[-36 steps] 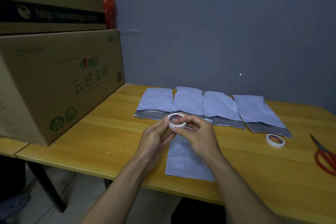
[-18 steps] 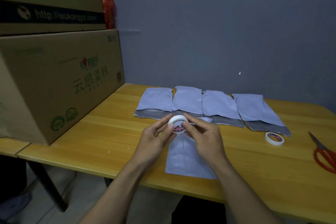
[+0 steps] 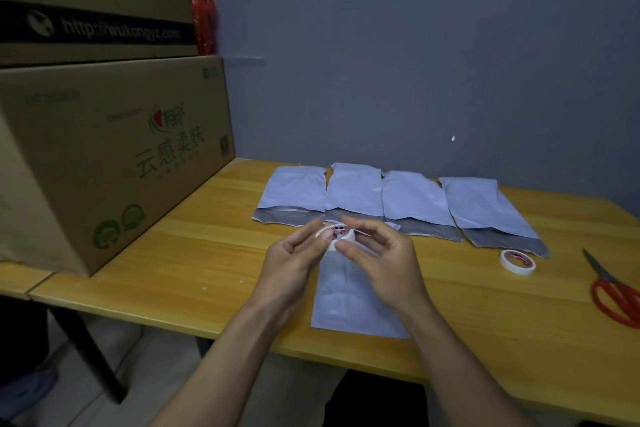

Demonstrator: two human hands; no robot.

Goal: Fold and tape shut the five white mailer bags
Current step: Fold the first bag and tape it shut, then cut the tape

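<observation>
Tipped tape roll (image 3: 335,236) label-up since moment ago, fanned spare fingers of right hand (image 3: 384,263) wider. Pinched roll between left hand (image 3: 291,267) fingertips and right thumb and forefinger, over open mailer bag (image 3: 349,308) at table (image 3: 194,263) front edge. Left four bags (image 3: 353,191) rowed behind; spare roll (image 3: 518,261), scissors (image 3: 613,291) off right.

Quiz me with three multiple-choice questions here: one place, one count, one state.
1. Where are the scissors? A. table's right end B. the floor C. a shelf
2. How many white mailer bags? A. three B. five C. seven
3. The nearer tape roll is A. lying on the table B. pinched by left hand and right hand C. hung on the wall
A: red handles at the right edge. B: four in a row, one under the hands. B: fingers of both grip it.
</observation>
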